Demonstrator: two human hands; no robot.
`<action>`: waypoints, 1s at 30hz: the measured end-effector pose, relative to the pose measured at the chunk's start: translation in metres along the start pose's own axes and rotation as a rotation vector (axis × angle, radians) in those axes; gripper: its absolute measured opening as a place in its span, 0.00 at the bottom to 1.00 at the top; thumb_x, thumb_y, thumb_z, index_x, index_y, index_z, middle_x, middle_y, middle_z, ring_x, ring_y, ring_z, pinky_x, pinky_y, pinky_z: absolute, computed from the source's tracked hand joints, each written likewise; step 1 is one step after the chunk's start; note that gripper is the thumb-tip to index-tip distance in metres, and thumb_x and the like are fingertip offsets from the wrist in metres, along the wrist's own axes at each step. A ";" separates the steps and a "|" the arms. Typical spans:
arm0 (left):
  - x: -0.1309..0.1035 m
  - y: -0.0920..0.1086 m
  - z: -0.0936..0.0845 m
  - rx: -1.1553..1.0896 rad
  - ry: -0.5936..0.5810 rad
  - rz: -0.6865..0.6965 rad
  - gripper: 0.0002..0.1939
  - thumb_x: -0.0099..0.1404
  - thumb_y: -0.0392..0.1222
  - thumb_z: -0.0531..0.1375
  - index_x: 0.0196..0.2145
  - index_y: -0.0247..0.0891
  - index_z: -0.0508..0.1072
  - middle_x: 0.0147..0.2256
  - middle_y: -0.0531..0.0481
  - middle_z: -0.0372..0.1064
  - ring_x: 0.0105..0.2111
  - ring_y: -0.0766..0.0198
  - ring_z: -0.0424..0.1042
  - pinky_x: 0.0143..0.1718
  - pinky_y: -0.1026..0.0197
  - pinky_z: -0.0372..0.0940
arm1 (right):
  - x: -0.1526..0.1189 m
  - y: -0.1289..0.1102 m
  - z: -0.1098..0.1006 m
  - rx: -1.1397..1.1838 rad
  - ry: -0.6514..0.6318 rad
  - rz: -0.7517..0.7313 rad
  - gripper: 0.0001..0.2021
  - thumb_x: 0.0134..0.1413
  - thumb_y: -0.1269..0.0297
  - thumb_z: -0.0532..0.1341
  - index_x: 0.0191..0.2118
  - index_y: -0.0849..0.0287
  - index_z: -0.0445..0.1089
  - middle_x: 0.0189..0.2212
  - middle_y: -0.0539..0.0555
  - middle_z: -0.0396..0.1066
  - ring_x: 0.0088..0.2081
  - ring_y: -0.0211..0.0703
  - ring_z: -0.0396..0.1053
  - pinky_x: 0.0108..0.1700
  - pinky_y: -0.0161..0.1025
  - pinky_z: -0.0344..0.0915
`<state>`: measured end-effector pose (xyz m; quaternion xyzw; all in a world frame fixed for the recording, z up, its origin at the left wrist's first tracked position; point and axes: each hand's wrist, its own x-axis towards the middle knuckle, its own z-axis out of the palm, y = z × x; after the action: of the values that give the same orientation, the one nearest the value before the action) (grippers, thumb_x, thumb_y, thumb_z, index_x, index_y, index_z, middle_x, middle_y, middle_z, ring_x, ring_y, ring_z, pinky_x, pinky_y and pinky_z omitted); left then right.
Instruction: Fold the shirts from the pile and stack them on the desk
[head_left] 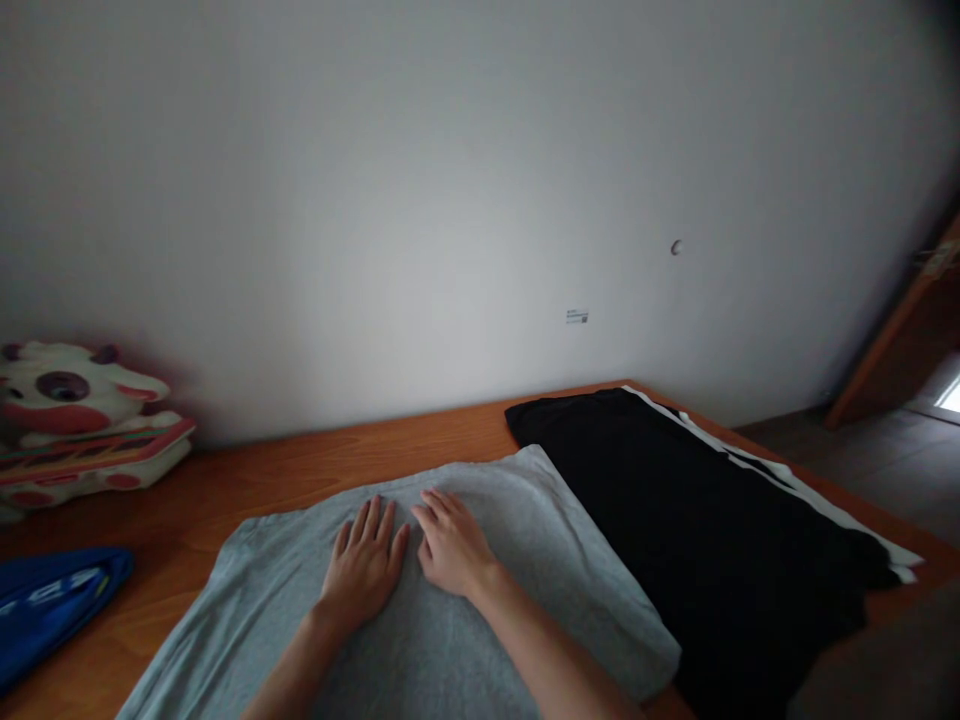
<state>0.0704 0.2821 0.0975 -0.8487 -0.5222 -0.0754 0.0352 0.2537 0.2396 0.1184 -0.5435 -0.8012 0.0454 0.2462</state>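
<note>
A light grey garment (pixel 390 640) lies spread on the wooden table, its near part running out of the bottom of the view. My left hand (pixel 364 570) rests flat on it, fingers stretched toward the far edge. Close beside it, my right hand (pixel 454 545) also lies on the cloth, palm down, with its fingers reaching forward and slightly left. Neither hand grips the fabric. To the right, a black garment (pixel 660 500) with white strips along its far right edge is laid out, bordering the grey cloth.
A cow-shaped toy keyboard (pixel 82 420) stands at the left against the wall (pixel 420 220). Nearer, a blue item (pixel 60 610) with white lettering lies on the wooden tabletop (pixel 315 460). A brown door (pixel 900 340) is at the far right, beyond the table's edge.
</note>
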 end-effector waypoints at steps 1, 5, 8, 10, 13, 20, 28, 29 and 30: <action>-0.001 -0.001 0.002 -0.004 0.004 -0.013 0.29 0.72 0.50 0.43 0.63 0.38 0.66 0.68 0.38 0.55 0.70 0.44 0.49 0.66 0.37 0.51 | 0.001 0.001 0.002 0.010 -0.003 0.012 0.24 0.62 0.66 0.55 0.63 0.64 0.63 0.67 0.64 0.58 0.70 0.50 0.51 0.71 0.50 0.46; -0.003 -0.005 0.008 0.037 0.024 -0.024 0.31 0.72 0.52 0.44 0.66 0.36 0.63 0.69 0.37 0.52 0.70 0.46 0.49 0.67 0.39 0.50 | 0.004 0.007 0.008 0.032 -0.041 0.079 0.27 0.64 0.62 0.54 0.66 0.63 0.60 0.70 0.64 0.52 0.72 0.52 0.47 0.71 0.51 0.44; -0.005 -0.014 0.010 0.046 0.023 0.052 0.27 0.73 0.48 0.43 0.62 0.42 0.68 0.68 0.44 0.56 0.70 0.50 0.48 0.68 0.43 0.49 | 0.004 0.016 0.008 0.024 -0.060 0.097 0.26 0.67 0.58 0.52 0.67 0.58 0.60 0.71 0.60 0.51 0.72 0.50 0.46 0.71 0.50 0.43; -0.007 -0.026 0.011 0.048 0.035 0.002 0.27 0.73 0.46 0.42 0.62 0.44 0.68 0.68 0.45 0.57 0.70 0.50 0.49 0.68 0.42 0.49 | 0.002 0.027 0.005 0.005 -0.071 0.133 0.28 0.68 0.50 0.52 0.68 0.56 0.59 0.72 0.59 0.49 0.72 0.51 0.45 0.71 0.52 0.41; -0.009 -0.050 0.009 0.059 0.036 -0.209 0.29 0.72 0.49 0.43 0.64 0.41 0.66 0.67 0.41 0.59 0.69 0.45 0.52 0.66 0.37 0.51 | -0.001 0.051 -0.006 -0.045 -0.102 0.219 0.36 0.66 0.39 0.49 0.70 0.59 0.55 0.72 0.62 0.45 0.73 0.54 0.42 0.71 0.58 0.37; -0.008 -0.080 -0.013 0.133 -0.042 -0.527 0.39 0.69 0.56 0.43 0.67 0.24 0.57 0.68 0.30 0.53 0.68 0.43 0.53 0.66 0.45 0.51 | -0.003 0.091 -0.017 -0.235 -0.061 0.493 0.41 0.66 0.40 0.48 0.70 0.71 0.54 0.70 0.71 0.49 0.72 0.60 0.46 0.70 0.55 0.40; -0.015 -0.069 -0.026 0.163 0.034 -0.633 0.36 0.70 0.57 0.40 0.60 0.25 0.67 0.62 0.26 0.61 0.62 0.36 0.62 0.59 0.33 0.55 | -0.003 0.094 -0.008 -0.292 -0.064 0.467 0.40 0.66 0.41 0.49 0.69 0.72 0.56 0.69 0.71 0.51 0.71 0.60 0.48 0.70 0.55 0.42; -0.014 -0.075 -0.025 0.127 0.018 -0.662 0.37 0.70 0.57 0.40 0.61 0.26 0.66 0.64 0.26 0.59 0.63 0.36 0.60 0.58 0.31 0.55 | -0.003 0.095 -0.007 -0.291 -0.057 0.465 0.40 0.66 0.41 0.49 0.69 0.72 0.56 0.69 0.71 0.51 0.71 0.60 0.48 0.70 0.55 0.42; -0.012 -0.082 -0.024 0.099 0.007 -0.686 0.37 0.70 0.58 0.40 0.62 0.27 0.65 0.66 0.27 0.57 0.64 0.35 0.58 0.58 0.30 0.56 | -0.003 0.096 -0.006 -0.289 -0.047 0.462 0.40 0.65 0.41 0.50 0.68 0.72 0.57 0.69 0.71 0.51 0.71 0.60 0.49 0.70 0.55 0.43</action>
<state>-0.0105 0.3050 0.1180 -0.6206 -0.7802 -0.0601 0.0508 0.3384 0.2748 0.0904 -0.7402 -0.6595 -0.0018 0.1307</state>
